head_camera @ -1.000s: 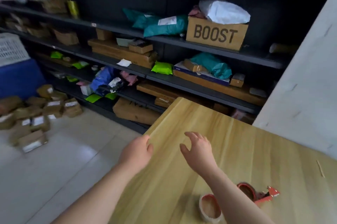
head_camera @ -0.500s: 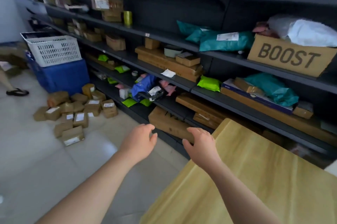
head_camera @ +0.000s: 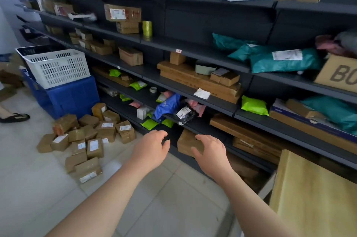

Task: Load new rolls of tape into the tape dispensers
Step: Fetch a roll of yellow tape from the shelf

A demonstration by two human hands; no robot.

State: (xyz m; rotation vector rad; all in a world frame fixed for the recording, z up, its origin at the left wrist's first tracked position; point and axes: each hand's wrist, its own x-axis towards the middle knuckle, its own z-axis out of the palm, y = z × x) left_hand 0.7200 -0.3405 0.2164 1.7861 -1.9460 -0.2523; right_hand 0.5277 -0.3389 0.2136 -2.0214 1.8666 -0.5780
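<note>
- Left hand [head_camera: 152, 149] and right hand [head_camera: 209, 152]: both empty, fingers loosely spread, held out over the floor in front of the shelves [head_camera: 193, 51].
- Dispensers: not in view. Only a corner of the worktop [head_camera: 309, 198] shows, at right.
- Candidate new rolls: yellow tape stack [head_camera: 147, 28] on an upper shelf; one small roll [head_camera: 153, 90] lower down, nearer the hands.
- Step, as judged: fetch a roll. Advice: take the near roll by its rim and check that it is a full one.

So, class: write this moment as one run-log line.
left hand: open, empty | right hand: open, empty | both raised toward shelves | yellow tape roll on shelf, untouched | table at right
</note>
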